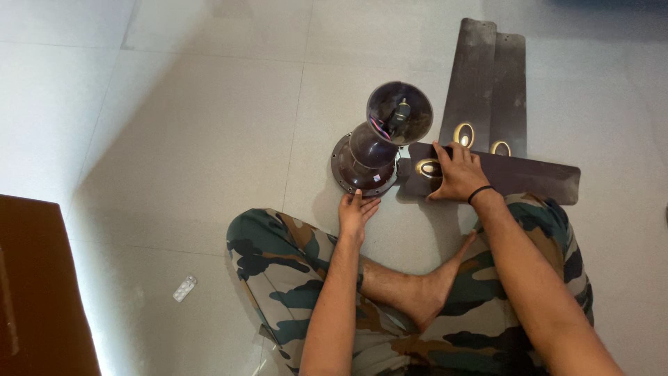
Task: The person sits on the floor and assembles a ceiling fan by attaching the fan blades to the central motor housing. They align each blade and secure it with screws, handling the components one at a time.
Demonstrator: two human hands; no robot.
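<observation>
On tiled floor (209,139): left hand (356,213) open, fingertips touching fan motor (372,150) base; right hand (456,174) open, flat, pressing fan blade (529,177) beside motor; two loose blades (487,83) behind.

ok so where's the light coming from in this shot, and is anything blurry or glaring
Head view: light seems to come from the lower left, with a bright streak on the floor beside the dark brown furniture; soft shadows fall right of the fan motor and fan blades. Both the left hand and right hand look sharp; no strong glare elsewhere.
</observation>
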